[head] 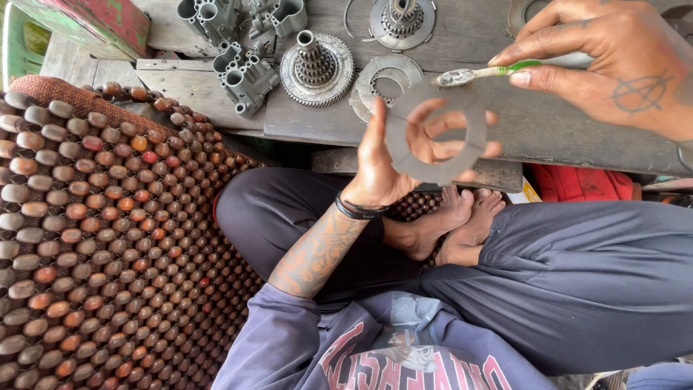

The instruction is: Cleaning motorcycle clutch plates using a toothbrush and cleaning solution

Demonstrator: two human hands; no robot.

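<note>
Wooden bench (548, 137) with gears, left hand (390, 162) holding ring plate (433, 133), right hand (613, 65) toothbrush (484, 72)

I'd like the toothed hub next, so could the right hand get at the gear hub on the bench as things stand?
Probably not at once: the right hand is pinching a green-handled brush. The gear hub itself stands uncovered on the wooden bench.

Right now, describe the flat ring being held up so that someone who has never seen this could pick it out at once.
Start at the grey wooden bench along the top, strewn with metal gears and housings. Just below its edge, over the crossed legs, the left hand holds up a flat grey ring, with the brush in the right hand near its top edge. Unlike the toothed parts on the bench, it is thin, dull and held in the air.
</note>
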